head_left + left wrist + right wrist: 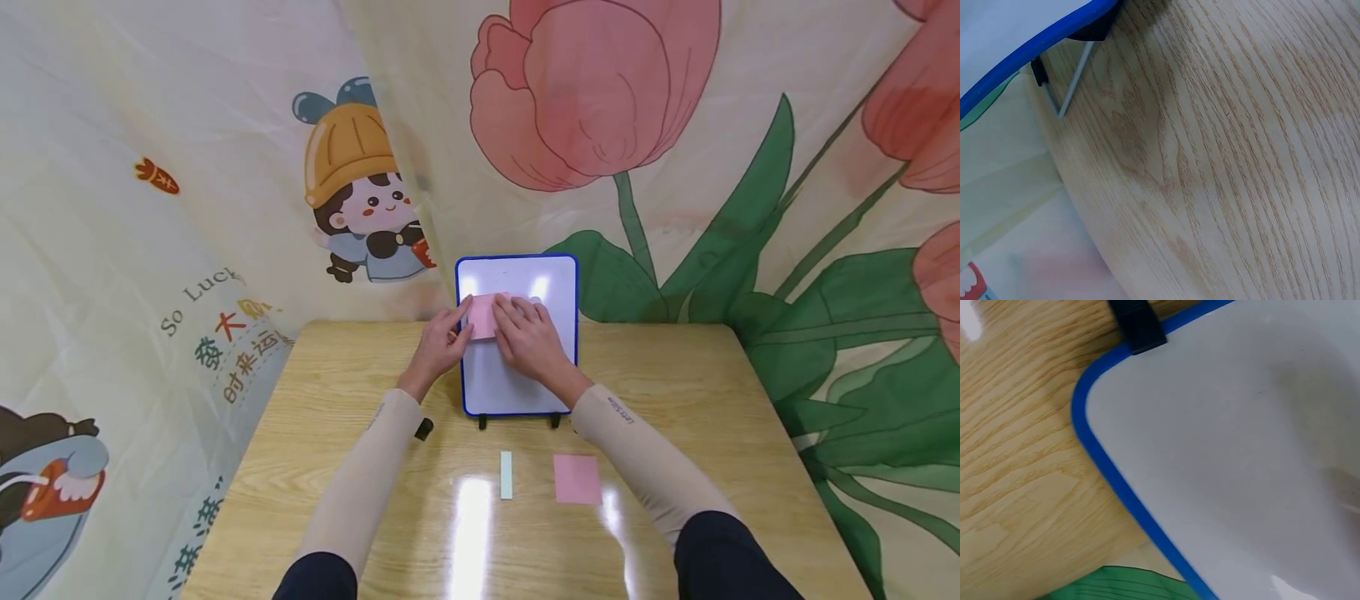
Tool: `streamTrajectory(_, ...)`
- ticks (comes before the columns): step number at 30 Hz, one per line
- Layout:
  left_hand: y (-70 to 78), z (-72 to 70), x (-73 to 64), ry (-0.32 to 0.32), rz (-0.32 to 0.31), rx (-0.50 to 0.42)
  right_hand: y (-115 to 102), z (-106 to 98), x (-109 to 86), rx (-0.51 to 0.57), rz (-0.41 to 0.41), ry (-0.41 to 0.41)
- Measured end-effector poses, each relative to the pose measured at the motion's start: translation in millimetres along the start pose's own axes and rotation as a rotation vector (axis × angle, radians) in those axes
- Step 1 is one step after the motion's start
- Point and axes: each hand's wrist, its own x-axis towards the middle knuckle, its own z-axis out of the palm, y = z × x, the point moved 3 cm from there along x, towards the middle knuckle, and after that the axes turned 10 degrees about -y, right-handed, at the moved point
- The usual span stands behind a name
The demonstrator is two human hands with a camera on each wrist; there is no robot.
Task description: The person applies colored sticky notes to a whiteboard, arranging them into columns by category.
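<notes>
A small whiteboard [517,387] with a blue frame stands tilted back at the rear of the table, and a pink sticky note [482,318] lies flat against its upper left part. My left hand [438,346] touches the note's left side with index finger and thumb spread apart. From the right, my right hand [531,337] rests its extended fingers on the note's right part, covering it. In the left wrist view only the board's blue frame [1041,40] shows, no hand. The right wrist view has a lower corner of the board's white surface [1197,444].
Black stand feet [482,422] hold the board's lower edge. Nearer on the wooden table [360,354] lie a pale green strip [506,475] and a second pink square note [577,479]. A small black object [424,429] sits by the left forearm. A printed curtain [600,208] hangs behind.
</notes>
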Motion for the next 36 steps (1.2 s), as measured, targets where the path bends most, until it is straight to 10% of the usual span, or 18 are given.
streamTrajectory(23,6.1,-2.0,-3.6,0.048,-0.047,-0.020,11.8,-5.4,-39.5,0.048,0.004,0.069)
streamTrajectory(36,17.8,-10.9,-36.3,0.135,-0.007,0.295,31.1,-14.1,-102.2,0.132,0.034,0.176)
